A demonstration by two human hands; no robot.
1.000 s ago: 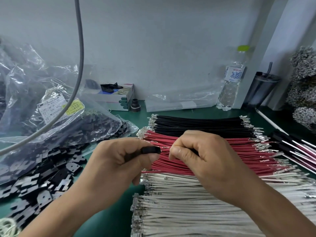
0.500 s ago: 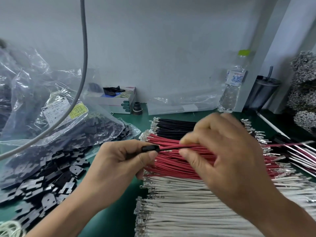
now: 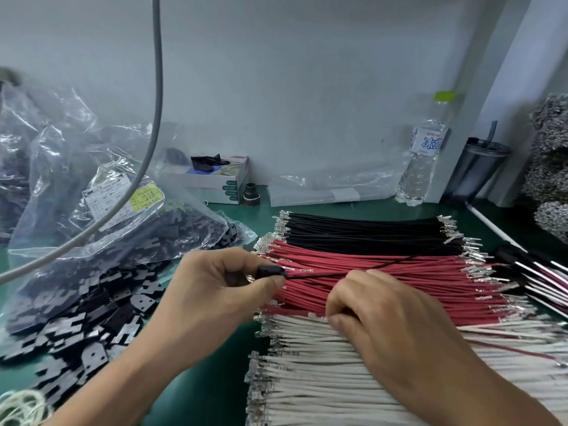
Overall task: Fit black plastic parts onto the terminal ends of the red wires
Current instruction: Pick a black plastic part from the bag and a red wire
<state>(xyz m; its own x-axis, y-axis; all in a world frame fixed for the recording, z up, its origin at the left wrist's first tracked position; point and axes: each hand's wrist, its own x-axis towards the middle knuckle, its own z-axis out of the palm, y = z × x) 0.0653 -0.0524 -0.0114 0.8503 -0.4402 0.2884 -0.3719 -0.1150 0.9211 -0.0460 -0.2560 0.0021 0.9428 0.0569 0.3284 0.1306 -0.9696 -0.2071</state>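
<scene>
You had even, soft, fairly bright light from above, with only faint shadows under your hands on the green mat (image 3: 212, 395). Glare broke across the clear plastic bags (image 3: 61, 167) at the left. Your view bowed at the edges: the grey cable (image 3: 155, 118) and the wall corner curved. The left hand (image 3: 215, 290) and right hand (image 3: 390, 321) were slightly motion-blurred, and the far corners were soft.

You are sitting at a wire-assembly workbench in a small factory or workshop. Stacked rows of cut black wires (image 3: 362, 232), red wires (image 3: 384, 272) and white wires (image 3: 338, 370) with crimped metal terminals are covering the green bench mat (image 3: 196, 404), and clear plastic bags of flat black parts (image 3: 123, 235) are spilling open beside them.
</scene>
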